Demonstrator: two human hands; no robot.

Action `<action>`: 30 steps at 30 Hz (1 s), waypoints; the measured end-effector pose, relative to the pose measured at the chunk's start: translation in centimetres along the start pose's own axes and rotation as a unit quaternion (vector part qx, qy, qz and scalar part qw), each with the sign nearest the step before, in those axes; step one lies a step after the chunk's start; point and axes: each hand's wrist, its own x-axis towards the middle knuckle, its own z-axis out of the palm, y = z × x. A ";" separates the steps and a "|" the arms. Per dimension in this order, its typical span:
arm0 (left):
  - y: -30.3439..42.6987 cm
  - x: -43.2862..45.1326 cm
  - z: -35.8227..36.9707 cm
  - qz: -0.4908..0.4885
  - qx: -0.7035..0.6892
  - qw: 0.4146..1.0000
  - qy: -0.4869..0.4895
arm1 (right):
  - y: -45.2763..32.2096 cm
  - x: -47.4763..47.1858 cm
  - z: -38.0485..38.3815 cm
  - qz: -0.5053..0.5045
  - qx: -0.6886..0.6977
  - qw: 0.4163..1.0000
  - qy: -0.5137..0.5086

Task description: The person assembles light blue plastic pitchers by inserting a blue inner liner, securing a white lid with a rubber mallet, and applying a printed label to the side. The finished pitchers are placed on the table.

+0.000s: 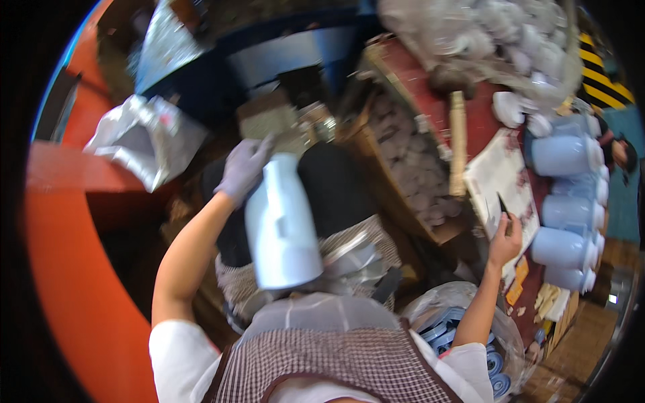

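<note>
My gloved left hand (246,169) is at the upper left side of a light-blue plastic jug body (284,231), which lies over my lap with its narrow end away from me. The hand touches the jug; motion blur hides how far the fingers close on it. Out to the right, my bare right hand (506,242) holds a small dark pointed tool, apparently a knife (502,204), above a white board (491,176) on the red bench (484,121).
A wooden-handled hammer (457,141) lies on the bench, left of several blue jugs (564,201). Below the bench's left edge stands a carton (383,171) of small parts. A plastic bag (506,322) of blue parts is at lower right. An orange metal frame (65,242) curves along the left.
</note>
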 end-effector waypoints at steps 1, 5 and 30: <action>-0.2 1.1 -1.4 -0.070 -0.115 0.970 -0.202 | 2.1 1.1 0.2 0.022 -0.042 0.999 -0.007; 0.7 0.5 -6.2 0.009 -0.370 0.838 -0.400 | 4.3 3.7 0.8 -0.005 -0.193 0.977 -0.086; -3.5 -6.1 1.1 -0.176 -0.630 0.751 -0.094 | -2.5 19.9 13.5 -0.145 0.186 0.963 -0.130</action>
